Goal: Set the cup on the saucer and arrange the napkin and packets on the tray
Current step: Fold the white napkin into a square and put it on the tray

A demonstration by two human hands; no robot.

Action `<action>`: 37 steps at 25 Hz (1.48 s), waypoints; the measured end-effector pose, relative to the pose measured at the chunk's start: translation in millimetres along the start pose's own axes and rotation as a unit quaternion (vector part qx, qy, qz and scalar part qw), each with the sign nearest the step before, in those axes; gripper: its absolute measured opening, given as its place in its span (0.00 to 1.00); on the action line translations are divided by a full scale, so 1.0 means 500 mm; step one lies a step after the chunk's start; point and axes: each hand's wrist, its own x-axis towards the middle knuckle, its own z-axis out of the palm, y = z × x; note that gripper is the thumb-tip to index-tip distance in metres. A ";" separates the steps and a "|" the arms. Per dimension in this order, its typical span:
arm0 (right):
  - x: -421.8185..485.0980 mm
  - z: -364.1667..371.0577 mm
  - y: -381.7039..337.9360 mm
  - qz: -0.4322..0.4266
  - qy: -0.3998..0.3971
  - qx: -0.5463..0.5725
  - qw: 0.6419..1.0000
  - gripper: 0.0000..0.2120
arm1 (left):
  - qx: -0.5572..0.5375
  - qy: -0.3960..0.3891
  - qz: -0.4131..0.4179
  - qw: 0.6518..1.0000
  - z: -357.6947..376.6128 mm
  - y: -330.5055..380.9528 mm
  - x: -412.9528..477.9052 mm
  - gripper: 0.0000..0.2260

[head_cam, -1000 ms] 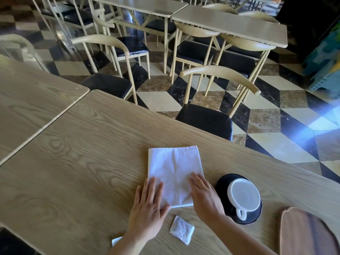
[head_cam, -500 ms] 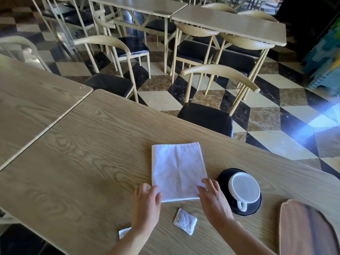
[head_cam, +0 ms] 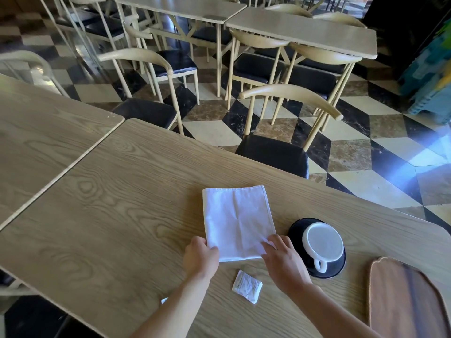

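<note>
On the pale wood-grain tabletop (head_cam: pixel 122 215) in front of me lies a folded white cloth napkin (head_cam: pixel 235 223), flat, with its short near edge towards me. My left hand (head_cam: pixel 201 258) is at the napkin's near left corner, fingers curled over the edge and gripping the cloth. My right hand (head_cam: pixel 284 261) is at the near right corner, where the fingertips pinch the cloth so that a small fold stands up from the tabletop. The rest of the napkin stretches away from both hands.

Between my two forearms, nearer to me than the napkin and apart from it, lies a small white paper packet (head_cam: pixel 247 286), slightly crumpled. It carries faint grey print, too small to read. The corner of a second white packet (head_cam: pixel 164 300) peeks out beside my left forearm, which hides most of it.

Just to the right of my right hand a round black saucer (head_cam: pixel 296 231) sits on the tabletop, and a white cup (head_cam: pixel 322 245) stands on it with its handle pointing towards me. Farther right, apart from the saucer, lies a dark wooden tray (head_cam: pixel 402 301) with rounded corners and a lighter rim, partly cut off by the edge of the view.
</note>
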 end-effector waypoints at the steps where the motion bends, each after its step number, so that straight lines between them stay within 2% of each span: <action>1: -0.002 -0.003 -0.001 -0.001 0.001 0.008 1.000 0.11 | -0.034 -0.007 -0.011 0.999 -0.003 0.005 -0.003 0.01; 5: -0.007 -0.015 -0.002 -0.012 -0.003 0.027 1.000 0.16 | -0.239 -0.038 -0.089 0.966 -0.023 0.016 -0.011 0.11; 10: -0.005 -0.018 0.008 -0.047 0.031 -0.010 0.998 0.14 | -0.343 -0.057 -0.126 0.929 -0.056 0.006 -0.009 0.13; 13: -0.015 -0.025 0.014 -0.061 0.066 -0.010 0.996 0.18 | -0.336 -0.057 -0.103 0.935 -0.082 -0.013 -0.008 0.09; 17: -0.039 -0.037 0.012 -0.096 0.072 0.039 0.992 0.14 | -0.319 -0.074 -0.065 0.943 -0.114 -0.050 -0.027 0.04; 22: -0.075 -0.069 0.002 -0.105 0.028 0.112 0.988 0.09 | -0.270 -0.143 -0.009 0.952 -0.157 -0.103 -0.046 0.17; 25: -0.082 -0.084 0.003 -0.059 0.008 0.161 0.985 0.08 | -0.218 -0.173 0.066 0.958 -0.173 -0.121 -0.062 0.16; 29: -0.058 -0.090 0.006 0.003 -0.013 0.225 0.974 0.06 | -0.143 -0.106 0.163 0.970 -0.170 -0.122 -0.060 0.07; 33: -0.001 -0.085 -0.004 0.059 0.005 0.255 0.965 0.06 | -0.195 -0.108 0.143 0.964 -0.152 -0.097 -0.025 0.06; 37: 0.083 -0.081 -0.007 0.077 0.011 0.213 0.974 0.08 | -0.197 -0.058 0.151 0.967 -0.124 -0.080 0.036 0.04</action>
